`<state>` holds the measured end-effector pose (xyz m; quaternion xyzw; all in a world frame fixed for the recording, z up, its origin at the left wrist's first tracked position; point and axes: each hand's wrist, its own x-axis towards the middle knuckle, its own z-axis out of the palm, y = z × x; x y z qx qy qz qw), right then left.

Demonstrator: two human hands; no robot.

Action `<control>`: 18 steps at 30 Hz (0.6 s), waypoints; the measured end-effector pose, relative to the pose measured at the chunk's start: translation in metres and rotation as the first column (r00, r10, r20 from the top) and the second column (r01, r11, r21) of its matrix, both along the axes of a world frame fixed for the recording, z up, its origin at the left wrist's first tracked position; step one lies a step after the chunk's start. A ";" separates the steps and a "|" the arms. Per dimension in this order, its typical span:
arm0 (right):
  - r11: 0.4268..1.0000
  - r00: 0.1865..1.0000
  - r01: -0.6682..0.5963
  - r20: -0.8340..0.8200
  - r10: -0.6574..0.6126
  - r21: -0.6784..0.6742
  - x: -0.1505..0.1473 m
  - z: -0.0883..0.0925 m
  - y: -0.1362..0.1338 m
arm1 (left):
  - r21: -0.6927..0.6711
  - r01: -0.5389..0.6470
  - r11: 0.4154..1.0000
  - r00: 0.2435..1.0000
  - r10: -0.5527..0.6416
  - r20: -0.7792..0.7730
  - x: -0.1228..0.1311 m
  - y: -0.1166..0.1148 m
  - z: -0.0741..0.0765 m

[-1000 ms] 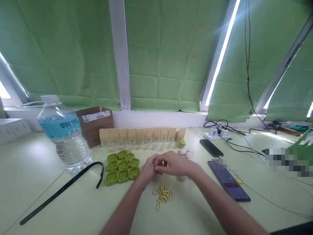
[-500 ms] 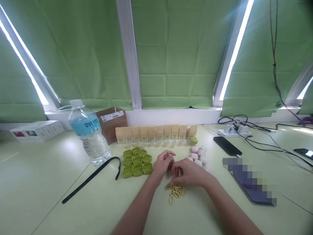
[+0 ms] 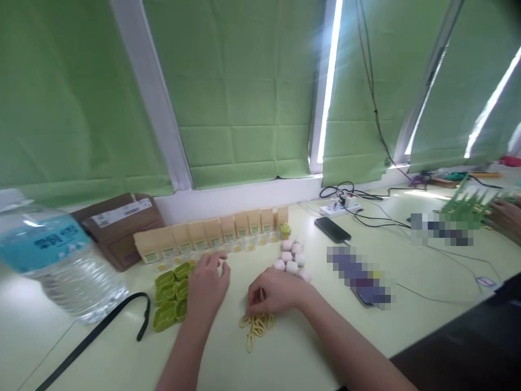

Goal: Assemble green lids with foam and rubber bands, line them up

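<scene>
Right hand [image 3: 277, 291] down at the yellow loops [image 3: 259, 327]

So we've got the loops piled bottom centre of the frame, right fingers curled over them, thumb close; we can't tell if they've pinched one. Our left hand [image 3: 208, 283], fingers loosely spread, seems to hold nothing, partly covering the green cups [image 3: 164, 294] lower left.

Left hand [image 3: 209, 278] points forward while right hand [image 3: 275, 292] curls downward

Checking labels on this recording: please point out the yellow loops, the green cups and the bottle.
Yellow loops [image 3: 258, 327], head view: middle of the pile.
Green cups [image 3: 165, 298], head view: front wall of a left-hand cup.
Bottle [image 3: 61, 247], head view: its blue label.
</scene>
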<state>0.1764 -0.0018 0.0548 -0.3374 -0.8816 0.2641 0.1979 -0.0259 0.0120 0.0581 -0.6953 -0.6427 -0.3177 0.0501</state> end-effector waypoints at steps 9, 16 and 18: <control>0.998 0.999 -0.045 0.012 0.046 -0.049 0.000 0.001 0.001 | -0.267 -0.232 0.936 0.959 0.173 -0.226 -0.009 -0.002 0.002; 0.999 0.999 0.035 0.013 -0.036 0.041 0.000 0.000 0.004 | -0.300 -0.213 0.930 0.956 0.135 -0.261 -0.006 -0.001 -0.002; 0.992 0.998 0.064 -0.021 -0.062 0.106 -0.001 -0.002 0.006 | -0.271 -0.211 0.939 0.956 0.141 -0.256 -0.006 -0.001 -0.002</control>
